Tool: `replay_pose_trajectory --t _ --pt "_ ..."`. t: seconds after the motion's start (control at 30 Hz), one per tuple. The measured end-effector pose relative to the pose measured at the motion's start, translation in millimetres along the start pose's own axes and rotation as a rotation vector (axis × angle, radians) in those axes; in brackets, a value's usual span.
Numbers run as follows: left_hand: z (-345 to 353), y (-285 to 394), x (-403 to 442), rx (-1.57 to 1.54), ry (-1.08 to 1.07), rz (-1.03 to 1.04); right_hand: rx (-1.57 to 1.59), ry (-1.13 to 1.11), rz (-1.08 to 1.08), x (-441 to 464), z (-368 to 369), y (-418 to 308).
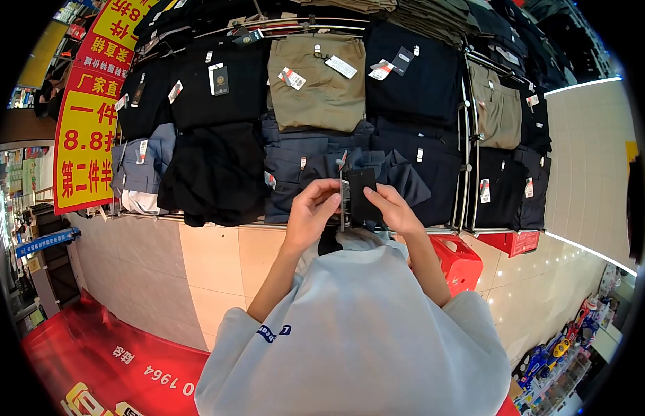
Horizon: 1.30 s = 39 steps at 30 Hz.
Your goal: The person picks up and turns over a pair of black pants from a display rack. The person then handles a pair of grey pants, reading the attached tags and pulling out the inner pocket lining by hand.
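Between my two hands are dark hang tags in front of the rack of folded trousers. My right hand [397,210] pinches a black tag [365,196] at its upper right part. Close beside it on the left, my left hand [317,208] holds a narrow tag [345,201] that is seen nearly edge-on. Blue-grey trousers [399,173] lie rumpled just behind the tags. Above them hangs a folded khaki pair [315,87] with white tags on it.
Folded black trousers [222,90] and more pairs hang on metal rails [468,132]. A red plastic stool or crate [457,263] stands on the tiled floor at the right. A yellow and red sign [87,139] is at the left, a red banner [128,347] below.
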State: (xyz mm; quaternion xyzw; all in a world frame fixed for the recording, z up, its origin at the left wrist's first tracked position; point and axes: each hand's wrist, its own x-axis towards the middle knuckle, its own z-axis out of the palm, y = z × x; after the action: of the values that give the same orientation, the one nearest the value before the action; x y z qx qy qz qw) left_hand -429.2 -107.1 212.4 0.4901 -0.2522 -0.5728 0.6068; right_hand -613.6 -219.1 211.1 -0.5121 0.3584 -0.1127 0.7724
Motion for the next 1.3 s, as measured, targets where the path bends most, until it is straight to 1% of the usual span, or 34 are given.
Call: replay_pose_trajectory --t 0.03,0.13,0.23,0.33,0.4,0.6,0.73,1.03,1.2,1.3 --pt "1 1 0 0.03 -0.013 0.007 0.021 0.003 0.02 0 1 -1" --pt "5 2 3 0.186 -0.03 0.119 -0.011 0.029 0.083 -4 6 -16" --pt "4 0 4 0.293 -0.063 0.138 0.035 0.037 0.123 -4 11 -18" --pt "5 0 3 0.36 -0.071 0.118 0.09 -0.011 0.046 0 9 -4" --pt "7 3 2 0.4 -0.067 0.114 0.098 -0.013 0.045 2 7 4" --pt "4 -5 2 0.278 -0.049 0.128 0.214 0.051 0.052 7 4 15" --pt "3 -2 1 0.19 -0.067 0.074 0.222 0.087 0.032 9 4 17" --pt "2 -3 0 0.11 -0.07 0.048 0.258 0.093 0.057 6 9 9" --pt "3 -4 0 0.114 -0.057 0.068 0.255 0.046 0.034 9 4 17" --pt "2 -4 0 0.106 -0.065 0.042 0.263 0.036 0.035 9 2 19"
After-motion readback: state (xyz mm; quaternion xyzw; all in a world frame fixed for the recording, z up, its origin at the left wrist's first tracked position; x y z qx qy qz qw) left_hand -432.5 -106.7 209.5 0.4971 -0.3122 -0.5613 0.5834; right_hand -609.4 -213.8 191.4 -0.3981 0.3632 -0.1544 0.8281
